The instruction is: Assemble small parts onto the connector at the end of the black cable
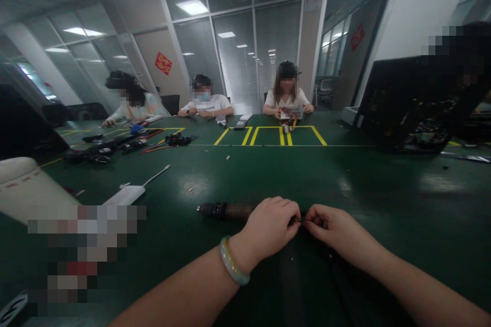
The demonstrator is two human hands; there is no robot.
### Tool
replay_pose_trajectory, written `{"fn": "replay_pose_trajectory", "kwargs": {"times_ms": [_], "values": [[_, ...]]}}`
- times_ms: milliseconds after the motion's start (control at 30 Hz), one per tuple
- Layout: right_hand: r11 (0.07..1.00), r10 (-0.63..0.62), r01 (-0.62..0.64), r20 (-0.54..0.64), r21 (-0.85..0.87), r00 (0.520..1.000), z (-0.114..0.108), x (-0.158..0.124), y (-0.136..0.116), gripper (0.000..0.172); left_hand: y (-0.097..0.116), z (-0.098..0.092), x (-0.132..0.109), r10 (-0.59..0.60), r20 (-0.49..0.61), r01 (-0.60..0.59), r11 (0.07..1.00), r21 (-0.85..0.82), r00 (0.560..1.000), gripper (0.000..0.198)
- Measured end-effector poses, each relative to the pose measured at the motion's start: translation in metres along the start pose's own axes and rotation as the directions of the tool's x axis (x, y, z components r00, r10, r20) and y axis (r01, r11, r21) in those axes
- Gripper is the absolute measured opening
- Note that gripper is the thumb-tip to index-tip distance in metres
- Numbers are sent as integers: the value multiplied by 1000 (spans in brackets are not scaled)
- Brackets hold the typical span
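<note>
A dark, cylindrical tool with a metal tip, resembling an electric screwdriver, lies on the green table with its tip to the left. My left hand, a jade-coloured bangle at its wrist, reaches over the tool's right end, fingers pinched. Close beside it, my right hand is closed in a pinch as well. Between the two sets of fingertips something small and dark shows, with a tiny bright spot; its kind is too small to tell. A dark cord hangs below my right hand.
The green table carries a white device with a short cable on the left. Dark cables and parts lie behind it. Near the right edge stands a large black case. Several people sit around the table.
</note>
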State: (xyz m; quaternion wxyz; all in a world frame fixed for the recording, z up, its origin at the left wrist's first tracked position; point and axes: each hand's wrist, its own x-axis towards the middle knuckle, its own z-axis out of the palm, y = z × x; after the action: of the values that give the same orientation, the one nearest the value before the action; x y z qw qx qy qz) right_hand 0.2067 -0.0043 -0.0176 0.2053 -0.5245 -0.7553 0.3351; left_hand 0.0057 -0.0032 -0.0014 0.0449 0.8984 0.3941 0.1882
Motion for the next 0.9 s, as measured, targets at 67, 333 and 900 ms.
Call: {"fn": "replay_pose_trajectory", "kwargs": {"times_ms": [67,333,900], "values": [[1000,6,-6,3,2,1000,-1,0,-1,16,0,0,0,-3,-3,3,1000,7,1000,7],[1000,-19,19,-17,23,1000,2,1,0,14,2,0,-2,2,-23,-2,1000,-10,1000,12],[1000,-1,1,13,22,1000,-5,1,4,14,-1,0,-1,25,-26,-26,999,-19,999,10]]}}
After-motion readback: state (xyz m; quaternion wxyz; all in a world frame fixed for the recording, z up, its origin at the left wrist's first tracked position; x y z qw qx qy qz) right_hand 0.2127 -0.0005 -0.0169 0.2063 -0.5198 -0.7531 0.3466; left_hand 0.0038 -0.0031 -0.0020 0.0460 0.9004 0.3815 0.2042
